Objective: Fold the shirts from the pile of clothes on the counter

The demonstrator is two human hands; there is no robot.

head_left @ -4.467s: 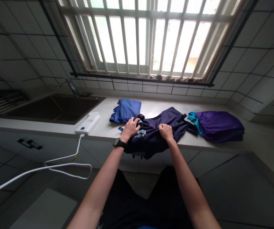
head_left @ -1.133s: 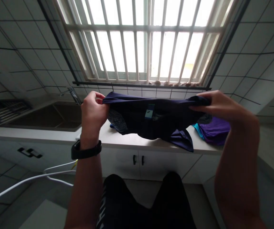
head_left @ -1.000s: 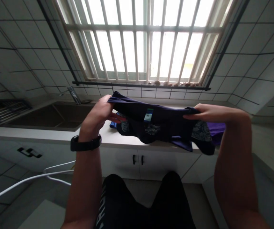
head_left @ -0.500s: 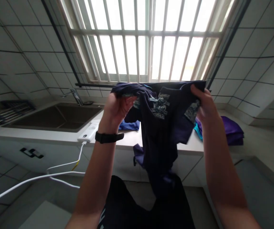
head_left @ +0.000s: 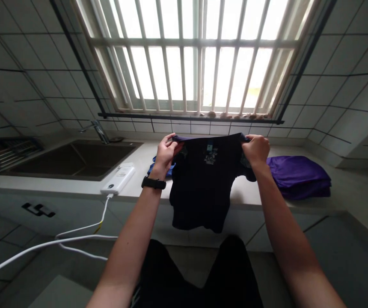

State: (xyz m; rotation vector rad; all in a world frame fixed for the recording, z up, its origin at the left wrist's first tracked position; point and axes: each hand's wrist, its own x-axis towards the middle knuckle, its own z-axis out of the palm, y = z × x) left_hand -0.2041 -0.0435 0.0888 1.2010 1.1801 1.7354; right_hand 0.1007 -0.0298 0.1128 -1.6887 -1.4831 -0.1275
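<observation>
A dark T-shirt (head_left: 201,188) hangs stretched between my two hands over the counter's front edge, a small label and a pale printed patch showing near its neck. My left hand (head_left: 167,155) pinches one shoulder, with a black band on that wrist. At the other shoulder my right hand (head_left: 256,149) is closed on the cloth. Behind the shirt, partly hidden by it and my left hand, lies a blue cloth (head_left: 153,170). A folded purple cloth pile (head_left: 299,176) rests beside my right forearm.
A white countertop (head_left: 129,187) runs along the wall under a barred window (head_left: 200,42). To the left are a dark sink (head_left: 75,160), a faucet (head_left: 99,130) and a rack (head_left: 7,152). A white power bank (head_left: 118,179) has a white cable (head_left: 43,246) trailing from it.
Both hands have moved lower and farther forward. The shirt, bunched and twisted before, now hangs flat and spread out. The purple pile shows more fully.
</observation>
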